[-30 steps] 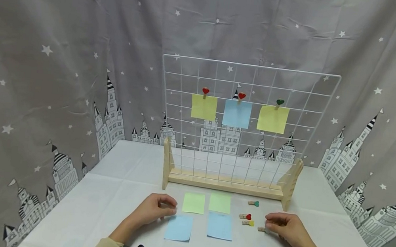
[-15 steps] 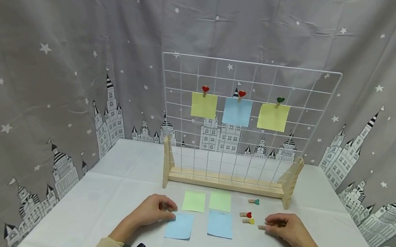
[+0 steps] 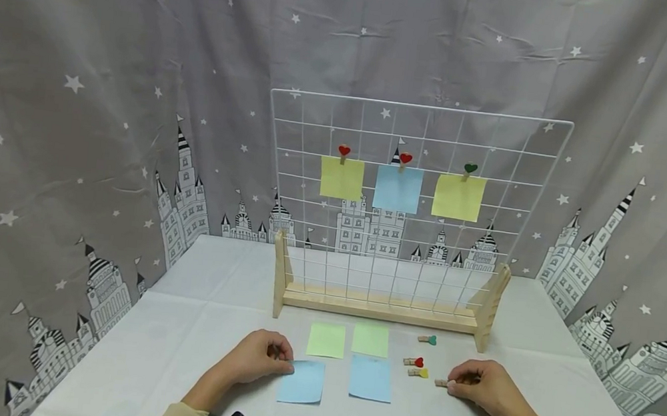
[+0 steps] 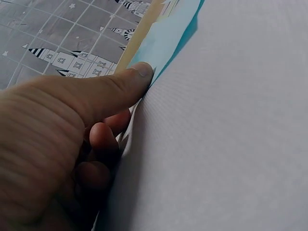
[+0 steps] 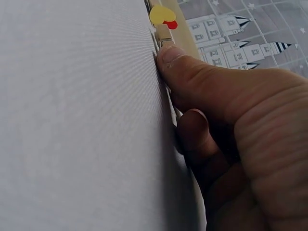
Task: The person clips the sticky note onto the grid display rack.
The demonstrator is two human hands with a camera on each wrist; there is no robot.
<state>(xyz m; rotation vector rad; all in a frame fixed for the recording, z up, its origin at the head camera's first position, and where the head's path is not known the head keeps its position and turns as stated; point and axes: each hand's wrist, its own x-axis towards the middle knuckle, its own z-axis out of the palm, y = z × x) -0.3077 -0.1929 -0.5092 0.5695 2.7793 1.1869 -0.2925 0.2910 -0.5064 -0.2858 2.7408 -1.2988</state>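
My left hand pinches the upper left corner of a blue sticky note lying on the white table; in the left wrist view its thumb lies on the note's edge. My right hand holds a small wooden clothespin between thumb and fingers, low at the tabletop. Only the plain end of that clothespin shows; the thumb hides the other end. To its left lie a yellow-heart clothespin and a red-heart clothespin. A second blue note lies between the hands.
Two green notes lie behind the blue ones, with a green-heart clothespin to their right. Behind stands a white wire grid in a wooden base. Clothespins hold two yellow notes and a blue note on it.
My left thumb has come down onto the blue note's corner. My right thumb now covers the far end of the clothespin, which showed earlier. The notes on the grid are unchanged.
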